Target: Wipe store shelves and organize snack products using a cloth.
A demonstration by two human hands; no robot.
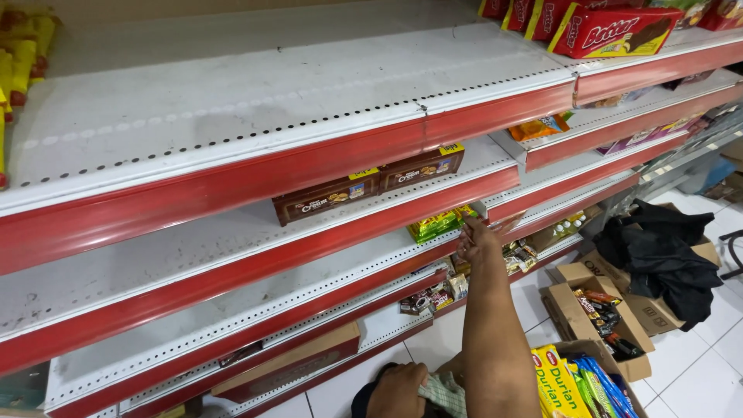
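My right hand (476, 240) reaches up to the third shelf and touches a green-and-yellow snack pack (439, 224) lying at its front edge. Whether the fingers grip the pack is unclear. My left hand (396, 389) rests low by my knee on checked cloth, fingers curled on the fabric. On the shelf above stand two brown biscuit boxes (368, 186) side by side.
White shelves with red front strips (255, 174) run across the view, mostly bare. Red boxes (611, 31) sit top right. Open cardboard cartons (596, 310) of snacks, yellow packs (557, 383) and a black cloth (665, 248) lie on the white tiled floor at right.
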